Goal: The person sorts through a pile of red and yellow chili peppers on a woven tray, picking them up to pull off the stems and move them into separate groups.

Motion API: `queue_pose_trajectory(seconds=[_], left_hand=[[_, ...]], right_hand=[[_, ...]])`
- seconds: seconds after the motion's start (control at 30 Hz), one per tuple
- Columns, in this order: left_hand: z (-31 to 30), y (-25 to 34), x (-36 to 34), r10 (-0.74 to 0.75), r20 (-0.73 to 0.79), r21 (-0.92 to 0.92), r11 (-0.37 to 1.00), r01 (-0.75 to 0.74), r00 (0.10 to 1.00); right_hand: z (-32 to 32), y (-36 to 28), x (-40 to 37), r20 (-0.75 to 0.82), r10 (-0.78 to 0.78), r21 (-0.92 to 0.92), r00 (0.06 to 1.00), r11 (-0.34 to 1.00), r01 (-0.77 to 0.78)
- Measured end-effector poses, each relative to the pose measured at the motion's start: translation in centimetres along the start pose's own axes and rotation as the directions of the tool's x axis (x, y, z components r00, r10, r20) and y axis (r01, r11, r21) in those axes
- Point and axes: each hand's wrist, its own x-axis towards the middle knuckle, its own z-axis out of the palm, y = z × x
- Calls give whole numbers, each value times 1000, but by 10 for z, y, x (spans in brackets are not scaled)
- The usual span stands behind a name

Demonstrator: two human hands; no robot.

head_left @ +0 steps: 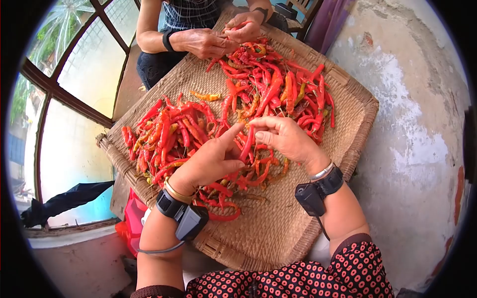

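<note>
A red chili pepper (248,143) stands tilted between my two hands, over a heap of red chili peppers (169,136). My left hand (212,158) is closed about its lower end, the thumb beside it and the index finger stretched upward; the other fingertips are hidden. At the upper end, the thumb and index finger of my right hand (290,141) pinch the same pepper. Under and around both hands lie more red peppers, with some orange and yellowish ones among them. All rest on a large woven tray (288,218) with a raised rim.
Across the tray, another person's hands (211,42) work over a second heap of peppers (278,82). A rough plaster wall (407,124) stands to the right. Windows (79,129), a dark folded umbrella (74,198) and a red object (133,223) are at the left.
</note>
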Motion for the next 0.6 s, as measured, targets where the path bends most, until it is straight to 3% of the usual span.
queue_pose_trajectory(seconds=[0.1, 0.17, 0.27, 0.33, 0.37, 0.43, 0.53, 0.6], left_hand=[[4, -3, 1, 65, 6, -111, 992, -64, 998], [9, -6, 2, 109, -7, -165, 980, -109, 994], [12, -7, 3, 96, -36, -278, 955, -102, 995], [10, -2, 3, 47, 70, -444, 896, -11, 996], [8, 2, 2, 47, 69, -443, 896, -11, 996], [2, 8, -2, -156, 134, -429, 881, 199, 979], [-7, 2, 0, -182, 112, -323, 923, 209, 977], [-14, 0, 5, -171, -43, -354, 924, 145, 984]], right_hand=[[14, -13, -6, -11, 9, 90, 1000, 996, -8], [14, -15, -7, 65, 153, 115, 986, 980, -160], [16, -14, -9, -39, 121, 196, 992, 974, -111], [9, -14, -9, -78, 104, 278, 992, 957, -79], [5, -13, -8, -117, 89, 356, 989, 933, -42], [-1, -9, -7, -139, 88, 362, 986, 932, -32], [-5, -9, -9, -233, 96, 244, 968, 969, -38], [-8, -8, -9, -258, 93, 257, 962, 966, -25]])
